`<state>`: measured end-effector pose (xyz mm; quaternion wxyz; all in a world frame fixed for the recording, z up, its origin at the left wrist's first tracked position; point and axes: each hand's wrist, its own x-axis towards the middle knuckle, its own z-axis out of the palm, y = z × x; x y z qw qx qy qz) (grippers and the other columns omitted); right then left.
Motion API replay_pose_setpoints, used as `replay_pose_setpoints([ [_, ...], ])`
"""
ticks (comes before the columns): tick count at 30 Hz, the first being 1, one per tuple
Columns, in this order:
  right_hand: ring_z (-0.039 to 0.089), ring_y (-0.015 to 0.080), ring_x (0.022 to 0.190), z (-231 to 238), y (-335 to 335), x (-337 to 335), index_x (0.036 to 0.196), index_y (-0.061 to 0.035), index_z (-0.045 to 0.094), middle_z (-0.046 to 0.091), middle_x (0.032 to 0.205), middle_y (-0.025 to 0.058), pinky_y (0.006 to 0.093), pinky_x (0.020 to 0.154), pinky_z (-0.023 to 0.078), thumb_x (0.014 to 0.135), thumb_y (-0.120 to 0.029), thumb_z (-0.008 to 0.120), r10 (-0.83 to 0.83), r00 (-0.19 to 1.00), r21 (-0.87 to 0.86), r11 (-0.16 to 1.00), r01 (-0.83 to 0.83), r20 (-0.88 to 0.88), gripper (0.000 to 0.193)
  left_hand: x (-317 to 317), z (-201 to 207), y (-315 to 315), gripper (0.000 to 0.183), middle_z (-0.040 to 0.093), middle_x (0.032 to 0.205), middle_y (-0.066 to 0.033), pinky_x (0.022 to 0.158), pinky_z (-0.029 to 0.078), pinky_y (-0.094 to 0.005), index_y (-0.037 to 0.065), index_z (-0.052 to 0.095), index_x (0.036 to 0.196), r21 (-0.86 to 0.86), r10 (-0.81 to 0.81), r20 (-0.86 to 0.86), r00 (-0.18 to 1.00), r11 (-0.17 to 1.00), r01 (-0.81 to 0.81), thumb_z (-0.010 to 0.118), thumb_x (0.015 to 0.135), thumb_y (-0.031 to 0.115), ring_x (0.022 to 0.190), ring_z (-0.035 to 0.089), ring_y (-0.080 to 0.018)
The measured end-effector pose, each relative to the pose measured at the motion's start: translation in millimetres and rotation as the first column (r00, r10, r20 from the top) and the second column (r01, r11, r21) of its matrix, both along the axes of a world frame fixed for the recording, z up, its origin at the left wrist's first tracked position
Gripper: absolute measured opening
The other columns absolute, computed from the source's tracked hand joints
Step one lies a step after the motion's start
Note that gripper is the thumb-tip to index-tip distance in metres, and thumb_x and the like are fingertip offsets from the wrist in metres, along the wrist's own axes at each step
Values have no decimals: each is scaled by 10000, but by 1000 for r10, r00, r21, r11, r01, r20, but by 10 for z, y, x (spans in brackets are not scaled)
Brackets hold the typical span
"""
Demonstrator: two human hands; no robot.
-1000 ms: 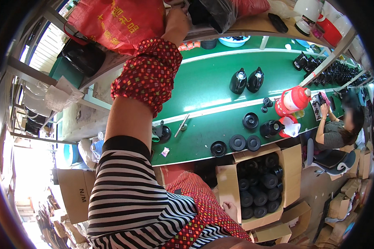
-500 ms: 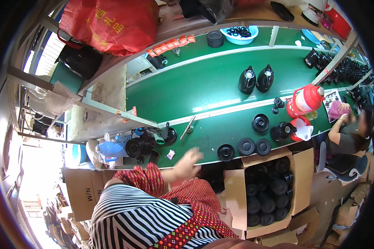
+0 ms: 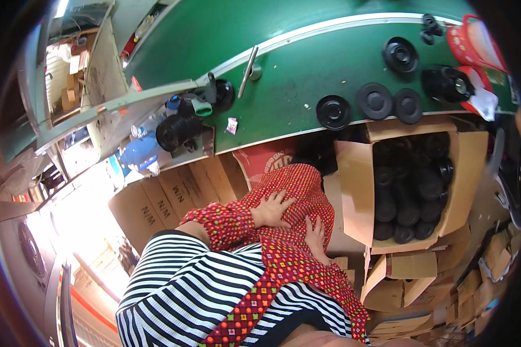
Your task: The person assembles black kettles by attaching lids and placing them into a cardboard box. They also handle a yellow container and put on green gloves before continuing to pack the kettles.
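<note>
Right of the apron [image 3: 295, 180], the carton [image 3: 354, 194] stands before the table [image 3: 292, 78].

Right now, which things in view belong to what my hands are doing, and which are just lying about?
In use:
- left hand, fingers spread on the red patterned apron
- right hand, also on the apron

Lying about, untouched:
- black discs on the green table
- small packet near its edge
- open cardboard box of black parts
</note>
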<state>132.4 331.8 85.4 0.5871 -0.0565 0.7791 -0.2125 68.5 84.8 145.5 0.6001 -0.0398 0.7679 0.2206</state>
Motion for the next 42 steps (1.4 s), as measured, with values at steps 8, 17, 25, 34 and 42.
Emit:
replay_pose_setpoints([
  [8, 338, 502, 1389, -469, -147, -700, 1480, -119, 463, 319, 1545, 284, 570, 1150, 318, 864, -334, 731, -275, 890, -95, 961, 258, -364, 705, -622, -591, 158, 1159, 168, 1592, -340, 1147, 322, -618, 259, 131, 1622, 21, 84, -154, 985, 996, -82, 818, 727, 528, 1411, 295, -566],
  [17, 480, 437, 1286, -1240, 76, -1199, 1368, -50, 563, 513, 1401, 234, 509, 1104, 377, 872, -244, 728, -512, 706, -279, 859, 429, -490, 558, -1063, -1172, 181, 1072, 276, 1545, -320, 1155, 339, -552, 165, 260, 1587, 133, 61, -525, 849, 991, 10, 820, 740, 507, 1367, 371, -527],
  [25, 544, 400, 1247, -1628, 105, -1340, 1291, -18, 623, 621, 1299, 203, 485, 1073, 411, 901, -292, 715, -552, 516, -451, 834, 319, -655, 485, -1111, -1631, -111, 926, 326, 1526, -314, 1139, 355, -526, 109, 354, 1547, 218, 80, -819, 568, 959, 180, 763, 820, 509, 1367, 399, -492],
  [34, 555, 417, 1204, -1585, -62, -885, 1310, 17, 600, 612, 1312, 217, 464, 1051, 419, 1021, -246, 537, -387, 327, -234, 877, 420, -862, 396, -257, -2110, -1314, 409, 611, 1299, -173, 1050, 450, -429, 42, 601, 1296, 292, 272, -911, 309, 956, 18, 675, 916, 174, 1219, 560, -359],
  [42, 648, 315, 1014, -1128, -972, -389, 1060, -6, 690, 696, 1033, 135, 416, 941, 482, 899, -60, 670, -436, 384, -513, 850, -121, -814, 170, 283, -2088, -2688, 568, 537, 1164, -181, 1013, 418, -455, 21, 511, 1229, 210, 261, -965, -22, 722, -659, 785, 742, 123, 1158, 494, -374],
])
